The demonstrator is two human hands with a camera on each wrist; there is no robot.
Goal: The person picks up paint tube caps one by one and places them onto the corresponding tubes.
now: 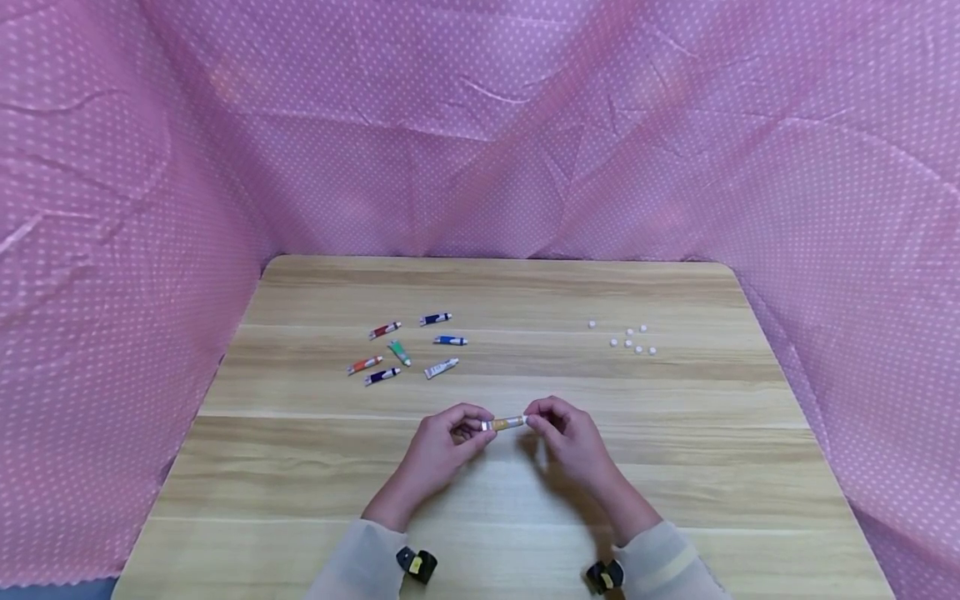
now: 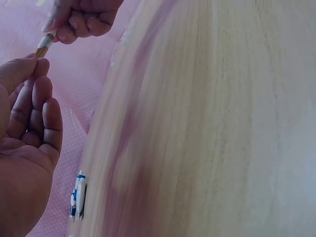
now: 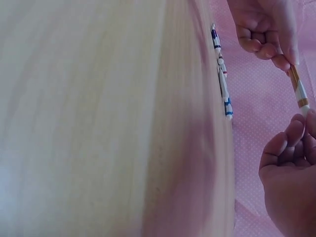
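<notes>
Between the two hands, above the near middle of the table, is a small ochre-yellow paint tube [image 1: 507, 423] with a white cap. My left hand [image 1: 442, 442] pinches its flat crimped end between thumb and fingers. At the other end my right hand [image 1: 573, 437] pinches the white cap [image 3: 304, 109] with thumb and forefinger. In the left wrist view the tube [image 2: 43, 46] runs from the left hand's fingertips up to the right hand [image 2: 86, 19]. Whether the cap is turning or loose cannot be told.
Several paint tubes lie at the table's left, among them a green one [image 1: 400, 352], an orange one [image 1: 365, 365] and a silver-white one [image 1: 442, 368]. Several small white caps [image 1: 628, 343] are scattered at the back right. A pink dotted cloth [image 1: 480, 167] hangs round the wooden table [image 1: 300, 475].
</notes>
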